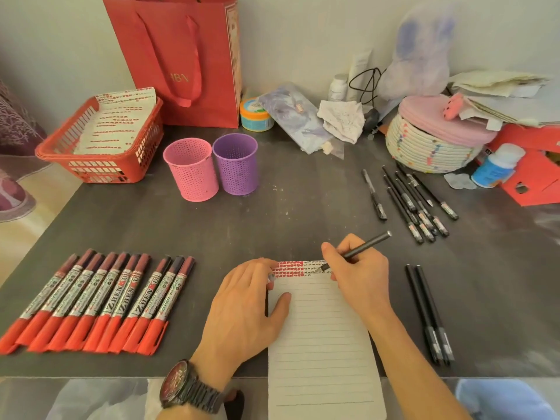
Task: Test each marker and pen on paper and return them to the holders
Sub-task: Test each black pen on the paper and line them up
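Red markers (100, 301) in a row on the counter (272, 213); holders (212, 168) apparently unfilled. Left hand (245, 310), fingers spread flat, pinning paper (321, 344). Right hand (360, 274), fingers pinching black pen (363, 249), tip at the top-line scribbles. More pens (415, 201) waiting, probably untested.

Paper (321, 344) bottom cut by frame; black marks (313, 267) too small to read.
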### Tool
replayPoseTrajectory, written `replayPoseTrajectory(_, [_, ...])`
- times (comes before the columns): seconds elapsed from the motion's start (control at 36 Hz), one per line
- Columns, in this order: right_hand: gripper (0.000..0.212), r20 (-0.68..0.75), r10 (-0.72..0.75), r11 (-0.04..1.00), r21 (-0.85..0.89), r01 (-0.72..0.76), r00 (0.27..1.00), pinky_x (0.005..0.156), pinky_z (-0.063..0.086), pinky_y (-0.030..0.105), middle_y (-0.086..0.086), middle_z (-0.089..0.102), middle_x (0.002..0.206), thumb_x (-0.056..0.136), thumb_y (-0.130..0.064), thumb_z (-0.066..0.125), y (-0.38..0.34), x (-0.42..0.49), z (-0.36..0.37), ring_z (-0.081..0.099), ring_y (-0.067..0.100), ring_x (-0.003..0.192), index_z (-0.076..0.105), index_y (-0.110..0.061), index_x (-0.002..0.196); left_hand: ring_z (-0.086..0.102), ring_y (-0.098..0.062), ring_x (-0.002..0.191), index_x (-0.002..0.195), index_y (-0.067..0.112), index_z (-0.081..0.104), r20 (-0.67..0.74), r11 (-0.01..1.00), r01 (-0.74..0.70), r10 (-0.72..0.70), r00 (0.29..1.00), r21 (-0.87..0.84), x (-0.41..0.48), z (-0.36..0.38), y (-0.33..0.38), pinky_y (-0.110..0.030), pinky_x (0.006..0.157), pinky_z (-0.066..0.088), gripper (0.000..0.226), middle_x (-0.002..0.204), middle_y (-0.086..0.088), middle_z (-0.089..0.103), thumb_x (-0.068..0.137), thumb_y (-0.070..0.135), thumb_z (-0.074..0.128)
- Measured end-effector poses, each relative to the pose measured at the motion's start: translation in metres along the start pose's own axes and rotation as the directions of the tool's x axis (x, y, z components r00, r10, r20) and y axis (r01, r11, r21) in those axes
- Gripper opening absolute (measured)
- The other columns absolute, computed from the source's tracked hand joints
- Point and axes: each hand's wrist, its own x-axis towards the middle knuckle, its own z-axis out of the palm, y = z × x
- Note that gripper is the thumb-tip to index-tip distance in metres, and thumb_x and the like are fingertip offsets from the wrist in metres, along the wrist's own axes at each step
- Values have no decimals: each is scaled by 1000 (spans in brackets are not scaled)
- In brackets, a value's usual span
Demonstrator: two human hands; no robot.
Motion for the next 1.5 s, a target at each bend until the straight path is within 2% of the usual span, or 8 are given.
replayPoseTrajectory(0.14, [34,14,-27,1000,-15,27,1000,51,40,9,-2,60,46,86,-27,72,2,-1,1,53,2,42,51,-19,61,45,4,101,110,36,48,-7,1000,12,-12,1000,-1,0,2,-1,-15,96,29,31,104,31,40,88,58,50])
replayPoseTrajectory(0.25, [33,41,-38,999,-13,38,998,50,39,7,-1,61,47,86,-27,72,3,-3,2,52,0,42,52,-19,61,46,4,101,112,38,46,-3,1000,9,-9,1000,-12,0,3,-1,-17,98,31,33,106,30,44,88,62,46])
replayPoseTrajectory(0.36, [31,48,-44,999,-21,45,998,49,41,8,-1,63,48,86,-26,72,3,-2,1,54,0,43,54,-20,62,50,1,109,108,38,46,3,1000,13,-13,1000,-25,0,2,-2,-19,100,32,33,119,24,52,87,64,42])
replayPoseTrajectory(0.64, [30,52,-55,996,-73,59,997,51,44,9,-3,63,48,88,-25,73,1,-2,2,62,3,47,55,-21,64,57,0,101,126,36,47,7,999,33,-33,999,-33,1,3,0,-21,104,29,47,113,22,58,88,63,47])
replayPoseTrajectory(1.08, [28,45,-59,994,-90,63,997,52,45,10,-3,63,48,87,-25,72,2,-2,2,62,7,47,56,-22,65,56,1,103,127,37,46,-5,999,37,-37,999,-39,2,3,0,-21,104,27,47,114,22,58,88,63,49])
replayPoseTrajectory(1.31, [29,42,-53,995,-80,56,998,49,42,11,0,62,47,87,-22,71,1,-2,2,52,1,43,54,-19,63,55,2,98,127,37,47,-15,998,35,-35,999,-48,1,5,-2,-21,103,29,47,110,24,56,88,63,48])
replayPoseTrajectory(1.44, [30,36,-47,995,-81,50,998,48,42,11,0,61,47,87,-21,71,0,-2,2,60,12,46,53,-19,63,56,1,99,126,37,47,-17,998,33,-34,999,-52,1,5,-2,-21,103,30,47,113,23,57,87,64,47])
replayPoseTrajectory(1.5, [30,34,-51,995,-86,54,998,49,42,11,2,61,48,87,-21,71,0,-2,1,60,8,45,53,-19,63,57,0,100,127,37,47,-14,998,34,-35,999,-52,1,5,-2,-23,103,30,48,113,22,58,87,64,47])
